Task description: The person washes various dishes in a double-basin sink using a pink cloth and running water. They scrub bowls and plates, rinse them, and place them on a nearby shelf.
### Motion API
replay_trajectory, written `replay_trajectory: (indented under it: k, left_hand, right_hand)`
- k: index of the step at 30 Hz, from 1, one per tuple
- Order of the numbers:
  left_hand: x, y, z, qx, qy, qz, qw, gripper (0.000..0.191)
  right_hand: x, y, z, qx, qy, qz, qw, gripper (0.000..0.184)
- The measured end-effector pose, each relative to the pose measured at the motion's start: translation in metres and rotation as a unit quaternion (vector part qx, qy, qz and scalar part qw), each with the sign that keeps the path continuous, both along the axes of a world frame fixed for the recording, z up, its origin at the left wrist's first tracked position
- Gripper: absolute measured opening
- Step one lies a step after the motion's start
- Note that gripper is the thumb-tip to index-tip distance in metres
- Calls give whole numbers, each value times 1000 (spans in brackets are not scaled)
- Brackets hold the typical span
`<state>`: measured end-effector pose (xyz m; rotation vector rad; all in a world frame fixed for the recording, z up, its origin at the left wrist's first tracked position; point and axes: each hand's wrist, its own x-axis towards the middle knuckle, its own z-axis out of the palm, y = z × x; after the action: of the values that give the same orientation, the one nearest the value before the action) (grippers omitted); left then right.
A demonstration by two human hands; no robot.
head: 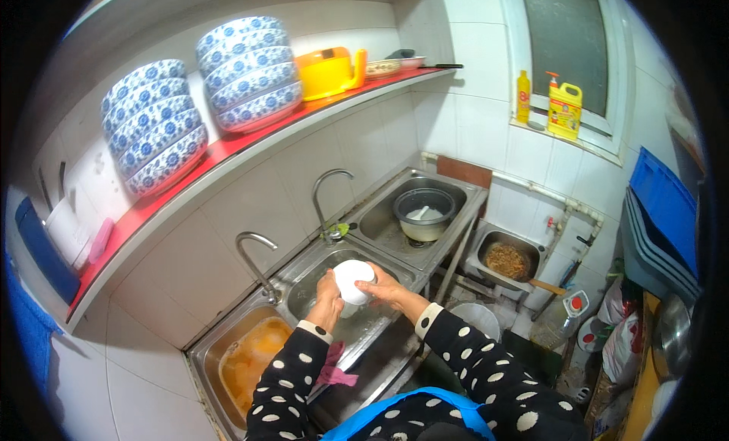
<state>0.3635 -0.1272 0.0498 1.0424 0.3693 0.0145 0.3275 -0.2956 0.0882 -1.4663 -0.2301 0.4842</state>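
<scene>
Between my two hands is a white bowl (352,278), held above the middle basin (299,295) of a stainless steel sink. My left hand (326,298) grips its left rim, and my right hand (387,284) has it from the right, thumb across the white surface. Something white below the bowl is partly covered by it; I cannot tell what it is. To the left, a basin holds cloudy orange water (253,355). A pink cloth (337,375) hangs over the sink's front edge beside my left sleeve.
Two curved faucets (250,239) rise behind the basins. A dark pot (424,213) stands in the right basin. Overhead runs a red-topped shelf (228,147) with stacked blue-and-white bowls (154,127) and a yellow plastic container (327,73). Food scraps (506,261) lie in a low corner sink.
</scene>
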Motion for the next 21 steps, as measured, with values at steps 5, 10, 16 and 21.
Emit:
replay_trajectory:
  k: [5,10,16,21]
  left_hand:
    - [-26,-77,17,-10,-37,-109,993,38]
    - [-60,-159,36,116,-31,-213,970,23]
    - [-99,-262,29,63,27,-387,919,44]
    - [-138,-331,12,63,47,-538,839,44]
  right_hand:
    - [-22,-63,-4,42,-56,-119,990,87]
    - [-65,-121,-26,286,-8,-143,948,58]
    - [-114,-205,-69,381,74,-260,884,46]
    - [-208,-301,-95,432,101,-365,818,49]
